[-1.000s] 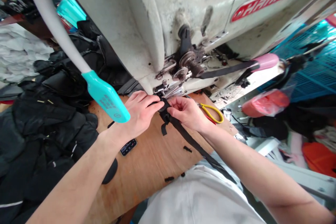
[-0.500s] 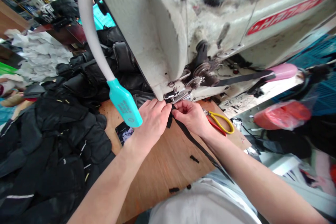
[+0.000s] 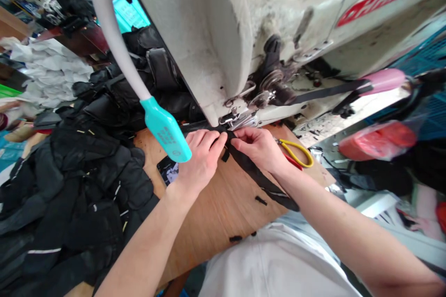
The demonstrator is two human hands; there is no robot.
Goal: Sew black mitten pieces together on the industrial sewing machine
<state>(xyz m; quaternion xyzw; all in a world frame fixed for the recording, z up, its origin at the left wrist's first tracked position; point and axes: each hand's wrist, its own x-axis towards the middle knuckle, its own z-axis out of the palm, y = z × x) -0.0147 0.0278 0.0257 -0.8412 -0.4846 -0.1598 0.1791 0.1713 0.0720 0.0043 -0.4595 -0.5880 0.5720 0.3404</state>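
Note:
A long black fabric strip (image 3: 256,174) runs from the needle area of the sewing machine (image 3: 223,46) down across the table towards my right forearm. My left hand (image 3: 204,151) presses on the strip's far end close to the presser foot, fingers bent and together. Just beside it, my right hand (image 3: 258,146) pinches the strip's edge between thumb and fingers. Both hands lie almost touching, right below the metal presser foot (image 3: 242,119). The part of the strip under the left fingers is hidden.
Yellow-and-red-handled pliers (image 3: 298,153) lie right of my right hand. A phone (image 3: 169,171) is partly under my left wrist. A lamp with a turquoise head (image 3: 165,130) hangs over it. Black garments (image 3: 76,185) pile up on the left. Black scraps (image 3: 260,200) dot the wooden table (image 3: 216,213).
The view has shifted a little closer to the machine. The strip now shows wider and flatter below my right hand, and its tail has swung. Both hands stay near the presser foot.

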